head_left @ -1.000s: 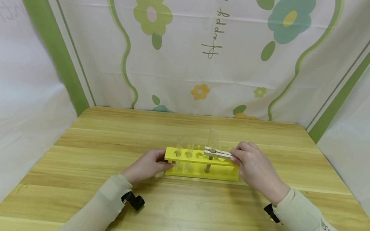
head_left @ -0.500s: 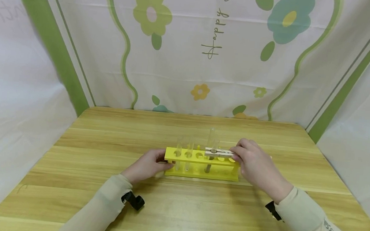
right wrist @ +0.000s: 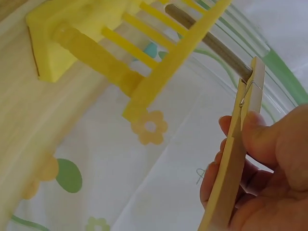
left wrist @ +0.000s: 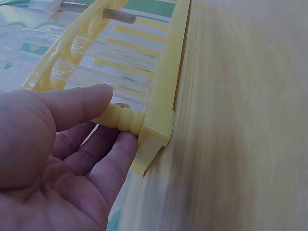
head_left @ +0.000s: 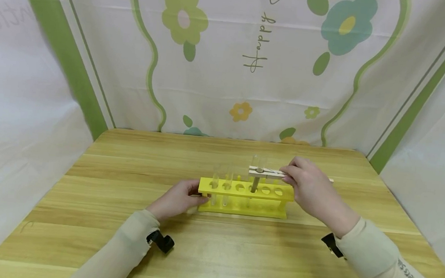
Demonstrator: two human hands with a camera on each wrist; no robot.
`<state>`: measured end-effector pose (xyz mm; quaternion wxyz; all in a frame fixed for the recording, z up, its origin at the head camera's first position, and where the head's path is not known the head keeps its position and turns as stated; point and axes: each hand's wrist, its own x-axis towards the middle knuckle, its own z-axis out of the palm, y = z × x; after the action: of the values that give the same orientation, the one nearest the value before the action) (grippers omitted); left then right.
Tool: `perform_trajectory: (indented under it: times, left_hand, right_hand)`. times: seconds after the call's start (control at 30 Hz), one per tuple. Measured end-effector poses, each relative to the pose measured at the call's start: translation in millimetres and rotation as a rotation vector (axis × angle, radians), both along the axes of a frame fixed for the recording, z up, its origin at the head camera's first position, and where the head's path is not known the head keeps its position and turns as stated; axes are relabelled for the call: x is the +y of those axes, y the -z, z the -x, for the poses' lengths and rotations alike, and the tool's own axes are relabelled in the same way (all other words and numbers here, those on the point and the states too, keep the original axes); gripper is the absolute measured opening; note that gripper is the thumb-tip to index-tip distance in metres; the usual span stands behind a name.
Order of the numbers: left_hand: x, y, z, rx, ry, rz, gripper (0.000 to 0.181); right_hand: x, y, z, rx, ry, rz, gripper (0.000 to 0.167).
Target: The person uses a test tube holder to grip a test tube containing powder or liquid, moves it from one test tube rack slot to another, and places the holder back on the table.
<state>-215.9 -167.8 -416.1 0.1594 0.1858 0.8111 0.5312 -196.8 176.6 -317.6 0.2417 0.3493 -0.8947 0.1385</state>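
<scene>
My left hand [head_left: 176, 198] grips the left end post of the yellow test tube rack [head_left: 245, 211]; in the left wrist view the thumb and fingers [left wrist: 113, 163] close round the post [left wrist: 126, 118]. My right hand [head_left: 317, 193] holds a wooden clamp [head_left: 269, 173], whose jaws are closed on a test tube with dark contents [head_left: 255, 184]. That tube stands partly lifted, its lower part still in a rack hole. Seen from the right wrist, the clamp [right wrist: 231, 154] lies between thumb and fingers, and the dark tube [right wrist: 216, 47] passes through the rack's top plate.
Two clear test tubes [head_left: 226, 193] stand in the rack's left holes. The rack sits on a wooden table [head_left: 212, 253], with a flower-patterned cloth [head_left: 213, 67] hanging behind and pale cloth at both sides.
The right hand has risen with the clamp, and the dark tube has moved up through its hole. The left hand and the rack have stayed in place.
</scene>
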Motion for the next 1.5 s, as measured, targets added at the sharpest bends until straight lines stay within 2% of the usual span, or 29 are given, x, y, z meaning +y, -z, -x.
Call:
perform_trajectory:
  times: [0.43, 0.63, 0.77, 1.17, 1.5]
  left_hand:
    - [-0.3, 0.8, 1.2, -0.003, 0.014, -0.012, 0.028]
    - [-1.0, 1.1, 0.8, -0.014, 0.013, -0.013, 0.029]
    - [-1.4, 1.4, 0.8, -0.013, 0.015, -0.016, 0.030]
    - [-2.0, 1.5, 1.4, -0.014, 0.020, -0.016, 0.029]
    - [-2.0, 1.7, 1.8, -0.014, 0.017, -0.014, 0.031]
  right_hand:
    - [1, -30.5, 0.3, 0.105, -0.025, 0.039, 0.013]
    - [3, -41.0, -2.3, 0.111, -0.021, 0.041, 0.012]
    - [7, -45.5, -4.5, 0.097, 0.010, 0.033, 0.013]
    - [22, -48.6, -8.5, 0.074, 0.037, 0.046, 0.013]
    - [29, -42.9, -10.4, 0.092, 0.053, 0.039, 0.016]
